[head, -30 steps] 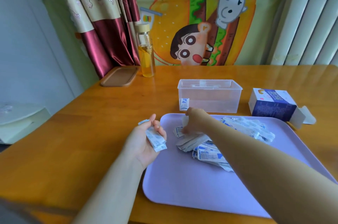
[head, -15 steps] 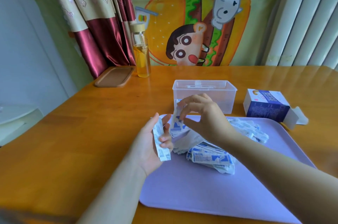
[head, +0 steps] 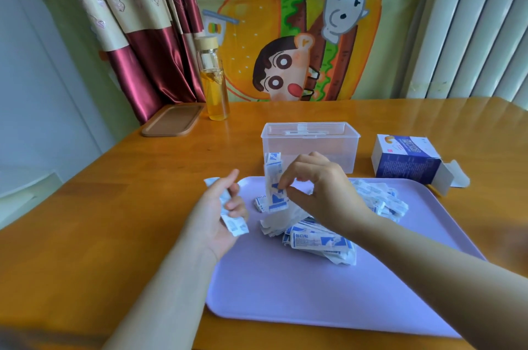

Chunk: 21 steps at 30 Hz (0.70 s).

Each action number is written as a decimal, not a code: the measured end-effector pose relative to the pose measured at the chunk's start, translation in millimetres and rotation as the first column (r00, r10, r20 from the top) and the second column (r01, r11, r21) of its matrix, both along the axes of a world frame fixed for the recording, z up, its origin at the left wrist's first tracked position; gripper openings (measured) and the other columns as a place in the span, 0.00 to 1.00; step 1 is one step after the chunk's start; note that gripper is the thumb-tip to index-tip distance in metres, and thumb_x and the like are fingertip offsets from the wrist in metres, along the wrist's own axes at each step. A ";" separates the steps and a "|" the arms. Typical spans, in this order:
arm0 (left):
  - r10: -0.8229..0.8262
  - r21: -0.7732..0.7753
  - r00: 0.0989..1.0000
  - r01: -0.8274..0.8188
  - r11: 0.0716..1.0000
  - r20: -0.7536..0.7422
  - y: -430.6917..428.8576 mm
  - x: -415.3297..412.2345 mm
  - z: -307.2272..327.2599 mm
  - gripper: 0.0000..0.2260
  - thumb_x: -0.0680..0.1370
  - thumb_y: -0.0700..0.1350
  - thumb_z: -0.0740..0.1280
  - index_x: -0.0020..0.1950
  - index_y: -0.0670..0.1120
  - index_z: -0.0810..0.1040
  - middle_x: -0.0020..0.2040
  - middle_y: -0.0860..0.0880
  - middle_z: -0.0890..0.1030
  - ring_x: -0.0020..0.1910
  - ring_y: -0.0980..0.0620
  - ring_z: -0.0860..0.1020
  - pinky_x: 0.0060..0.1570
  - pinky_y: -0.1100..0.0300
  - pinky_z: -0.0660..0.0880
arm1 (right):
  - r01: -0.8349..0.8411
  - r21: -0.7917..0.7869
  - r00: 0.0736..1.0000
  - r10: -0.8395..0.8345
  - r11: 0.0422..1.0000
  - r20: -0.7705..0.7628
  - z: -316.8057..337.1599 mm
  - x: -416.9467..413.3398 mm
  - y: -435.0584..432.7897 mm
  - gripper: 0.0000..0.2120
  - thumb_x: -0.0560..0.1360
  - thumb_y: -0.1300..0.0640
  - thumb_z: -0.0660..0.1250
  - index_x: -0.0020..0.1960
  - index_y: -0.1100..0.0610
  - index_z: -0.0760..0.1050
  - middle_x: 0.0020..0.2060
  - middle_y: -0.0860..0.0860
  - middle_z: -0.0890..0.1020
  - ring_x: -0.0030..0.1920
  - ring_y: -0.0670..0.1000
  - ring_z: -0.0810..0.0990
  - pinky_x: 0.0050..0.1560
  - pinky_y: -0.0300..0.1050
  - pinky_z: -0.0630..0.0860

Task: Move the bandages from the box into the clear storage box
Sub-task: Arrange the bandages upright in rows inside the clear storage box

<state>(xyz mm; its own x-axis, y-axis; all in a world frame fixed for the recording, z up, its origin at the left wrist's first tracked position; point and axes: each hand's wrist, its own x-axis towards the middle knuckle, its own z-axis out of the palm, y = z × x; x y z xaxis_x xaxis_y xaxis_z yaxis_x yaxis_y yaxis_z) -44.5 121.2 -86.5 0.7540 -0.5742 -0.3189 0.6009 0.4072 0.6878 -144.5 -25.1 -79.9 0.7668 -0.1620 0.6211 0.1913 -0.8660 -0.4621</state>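
**Both hands hold bandages over the tray**

The right hand [head: 320, 192] pinches a strip [head: 275, 195] of wrapped bandages between thumb and forefinger, with its other fingers loosely curled above. The strip hangs upright over the near left edge of the pile [head: 320, 241]. From this view, the strip's top overlaps the front wall of the clear box [head: 311, 144].

The left hand [head: 217, 218] has its palm turned inward and its fingers curled round a small bundle [head: 234, 225] of bandages. The ends of the bundle stick out above and below the fingers. This hand is over the left rim of the tray [head: 285, 292], beside the right hand but not touching it.

Most of the bandages lie in the loose white-and-blue pile on the lilac tray, spread from its middle toward the far right corner. The clear box stands on the worktop [head: 85, 221] just behind the tray. One bandage [head: 273, 157] shows through the box's wall at the left front corner. Whether a lid sits on it cannot be told.

The carton [head: 405, 161] is blue and white. It lies on the worktop to the right of the clear box, near the tray's far right corner, with its end flap open to the right.

At the far left of the worktop stand a bottle [head: 214, 84] of yellow liquid and, beside it, a brown dish [head: 173, 121]. A curtain [head: 137, 35] and a cartoon cloth [head: 300, 44] hang behind.
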 end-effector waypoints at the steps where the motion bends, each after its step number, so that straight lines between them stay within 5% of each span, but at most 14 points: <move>1: 0.050 0.006 0.999 -0.050 0.999 0.002 3.8 5.2 0.6 0.04 0.76 0.42 0.66 0.47 0.47 0.71 0.33 0.52 0.68 0.19 0.60 0.61 0.18 0.70 0.58 | -0.033 -0.002 0.998 0.032 0.999 -0.045 0.8 0.2 3.1 0.08 0.69 0.65 0.70 0.41 0.52 0.81 0.38 0.43 0.78 0.41 0.43 0.71 0.42 0.36 0.70; 4: 0.099 0.028 0.995 -0.099 0.995 0.021 11.6 10.6 1.7 0.05 0.77 0.42 0.65 0.50 0.47 0.70 0.33 0.52 0.69 0.21 0.59 0.61 0.19 0.70 0.59 | -0.158 -0.067 0.943 0.131 0.985 -0.307 -4.9 3.1 15.1 0.08 0.72 0.61 0.69 0.46 0.48 0.82 0.42 0.42 0.80 0.43 0.41 0.69 0.44 0.37 0.70; 8: 0.083 0.041 0.997 -0.083 0.996 -0.001 16.6 9.2 -2.7 0.07 0.77 0.42 0.65 0.52 0.47 0.70 0.33 0.52 0.69 0.21 0.59 0.61 0.19 0.70 0.59 | -0.074 -0.136 0.826 -0.016 0.988 -0.563 -6.2 8.6 -2.0 0.15 0.73 0.59 0.66 0.57 0.47 0.78 0.55 0.43 0.78 0.53 0.44 0.72 0.54 0.41 0.72; 12: 0.074 0.048 0.997 -0.072 0.996 -0.030 17.3 5.4 -7.4 0.05 0.77 0.42 0.65 0.51 0.46 0.71 0.33 0.51 0.69 0.20 0.59 0.61 0.19 0.70 0.59 | -0.104 -0.190 0.662 -0.075 0.976 -0.745 -5.3 13.8 -18.0 0.21 0.70 0.60 0.65 0.61 0.46 0.76 0.58 0.44 0.78 0.58 0.48 0.75 0.58 0.44 0.74; 21: 0.047 0.056 0.999 -0.045 0.997 -0.027 14.3 2.4 -6.3 0.04 0.77 0.42 0.65 0.49 0.46 0.72 0.34 0.51 0.69 0.20 0.59 0.61 0.20 0.69 0.58 | -0.070 -0.158 0.692 -0.066 0.985 -0.719 -0.5 11.4 -23.9 0.09 0.72 0.55 0.70 0.52 0.51 0.82 0.44 0.44 0.80 0.43 0.43 0.76 0.42 0.33 0.70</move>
